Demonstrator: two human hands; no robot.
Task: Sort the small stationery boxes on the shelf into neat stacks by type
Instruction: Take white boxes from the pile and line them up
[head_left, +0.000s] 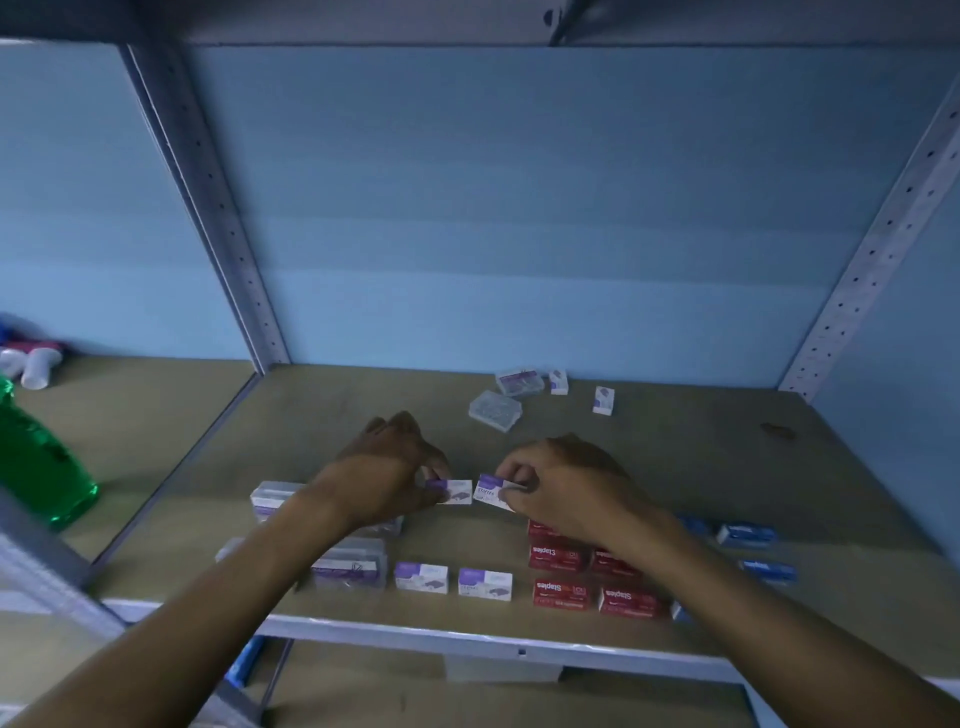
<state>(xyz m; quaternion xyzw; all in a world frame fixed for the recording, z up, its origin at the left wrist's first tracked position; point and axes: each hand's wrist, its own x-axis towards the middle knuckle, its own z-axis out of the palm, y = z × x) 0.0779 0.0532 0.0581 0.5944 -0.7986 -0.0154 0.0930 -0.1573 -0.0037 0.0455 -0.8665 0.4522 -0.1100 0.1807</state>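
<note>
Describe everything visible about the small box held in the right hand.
The box in the right hand is a small white carton with a purple band at its left end and dark print, too blurred to read. It looks like thin cardboard and appears closed. The right hand pinches its right end between thumb and fingers, long side roughly level, above the shelf board. Whether it touches the similar box in the left hand is unclear.

Staple boxes (561, 595) right of clip boxes (350, 569) (front)
</note>
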